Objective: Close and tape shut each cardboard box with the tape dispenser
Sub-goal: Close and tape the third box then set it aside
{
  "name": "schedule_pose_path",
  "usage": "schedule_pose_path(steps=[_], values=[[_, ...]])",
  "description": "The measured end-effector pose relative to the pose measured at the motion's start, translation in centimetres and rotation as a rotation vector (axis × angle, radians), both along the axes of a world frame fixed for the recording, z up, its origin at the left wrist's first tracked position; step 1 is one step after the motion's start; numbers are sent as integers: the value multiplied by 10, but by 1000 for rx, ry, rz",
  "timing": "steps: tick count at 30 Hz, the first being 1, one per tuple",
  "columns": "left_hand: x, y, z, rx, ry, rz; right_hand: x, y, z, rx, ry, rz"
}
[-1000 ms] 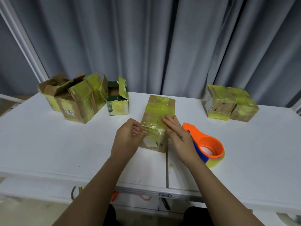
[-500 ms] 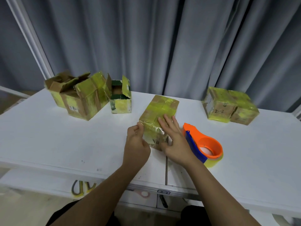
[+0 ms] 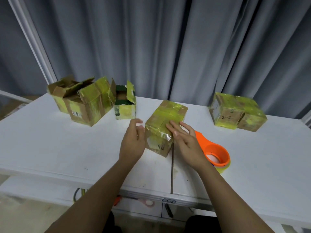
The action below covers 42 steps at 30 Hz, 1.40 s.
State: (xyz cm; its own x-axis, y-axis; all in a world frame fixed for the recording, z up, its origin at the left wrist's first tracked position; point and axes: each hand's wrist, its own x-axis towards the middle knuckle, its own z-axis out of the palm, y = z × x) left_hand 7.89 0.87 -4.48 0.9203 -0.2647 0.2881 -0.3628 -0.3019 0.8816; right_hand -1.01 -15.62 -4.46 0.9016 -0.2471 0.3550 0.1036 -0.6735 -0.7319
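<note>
We note the right hand (image 3: 186,143) lying flat, fingers straight, on the closed yellow-taped cardboard box (image 3: 165,125) mid-table. The left hand (image 3: 133,140) hovers slack beside it, holding nothing. The orange tape dispenser (image 3: 213,153) lies just right.

Farther back, open boxes (image 3: 87,105) stand left and sealed boxes (image 3: 235,111) right.

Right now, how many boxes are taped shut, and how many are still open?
Two taped boxes sit closed at the far right. The middle box looks taped too; the right hand rests on it, the left hand hovers beside it. Three open boxes wait at the far left. The tape dispenser lies idle.
</note>
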Motion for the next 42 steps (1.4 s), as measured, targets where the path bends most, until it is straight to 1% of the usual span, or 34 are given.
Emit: schedule_pose_path(steps=[2, 4, 5, 7, 10, 12, 14, 17, 19, 26, 29, 31, 34, 36, 39, 42], values=[[12, -8, -2, 29, 12, -34, 6, -3, -8, -178, -56, -38], [21, -16, -6, 5, 5, -110, 12, -7, -16, -266, -140, -74], [23, -20, -8, -42, 11, -172, 15, -7, -19, -291, -193, -82], [24, -26, -11, -181, 82, -291, 25, -9, -26, -385, -320, -120], [26, -31, -16, -277, 108, -319, 44, -12, -35, -560, -456, -186], [28, -31, -17, -294, 134, -330, 55, -15, -39, -595, -515, -165], [30, -30, -17, -291, 148, -346, 63, -17, -41, -556, -545, -102], [31, -27, -16, -298, 160, -378, 65, -16, -45, -460, -510, -11], [29, -26, -16, -276, 145, -401, 64, -14, -46, -454, -482, 6], [34, -19, -16, -51, 102, -434, 52, -9, -40, -451, -312, 2], [37, -16, -14, 60, 77, -423, 43, -7, -34, -453, -224, 41], [38, -13, -14, 130, 48, -439, 39, -4, -31, -411, -201, 47], [38, -9, -14, 165, 24, -475, 39, 4, -31, -269, -246, -22], [41, -5, -15, 209, 41, -500, 43, 10, -32, -211, -296, -91], [47, -1, -17, 332, 41, -548, 51, 14, -35, -206, -348, -156], [49, -1, -20, 362, 1, -549, 52, 12, -37, -222, -325, -134]])
